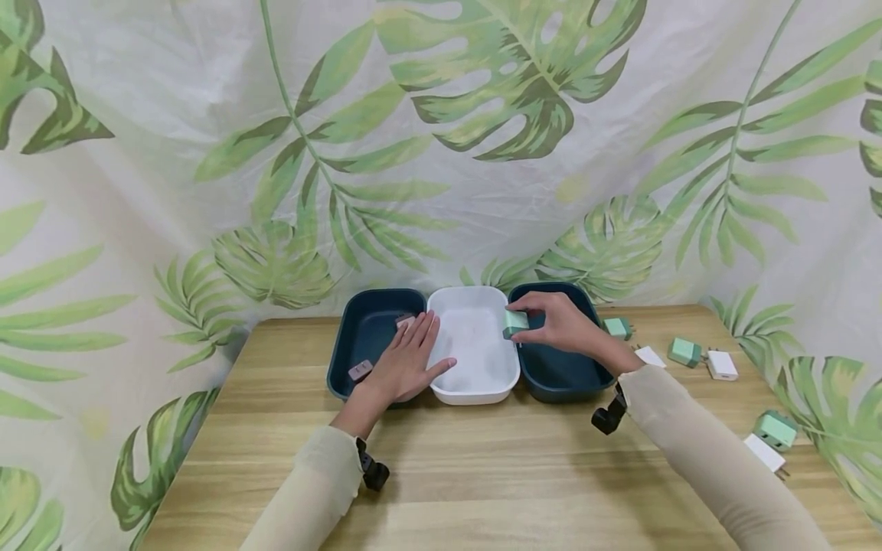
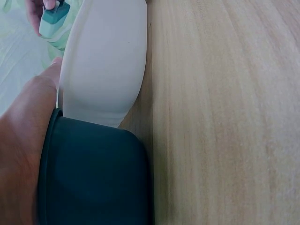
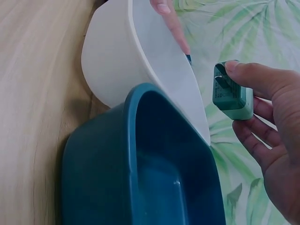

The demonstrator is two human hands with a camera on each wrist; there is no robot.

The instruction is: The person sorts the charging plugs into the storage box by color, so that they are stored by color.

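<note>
In the head view my right hand [image 1: 561, 325] pinches a green charger plug [image 1: 515, 324] between thumb and fingers. It is above the rims where the white bin [image 1: 472, 396] meets the right dark blue bin [image 1: 565, 392]. The right wrist view shows the prongs of the green charger plug [image 3: 229, 89] facing the camera. My left hand [image 1: 403, 363] lies with straight fingers over the adjoining rims of the left dark blue bin [image 1: 339, 337] and the white bin. Two pinkish charger plugs, one at the front [image 1: 360, 371] and one by the fingertips [image 1: 405, 321], lie in the left bin.
Right of the bins on the wooden table [image 1: 468, 474] lie several loose plugs, among them a green charger plug [image 1: 684, 352], a white charger plug [image 1: 722, 365] and another green one [image 1: 776, 430] near the right edge. A leaf-patterned cloth [image 1: 482, 214] hangs behind the bins.
</note>
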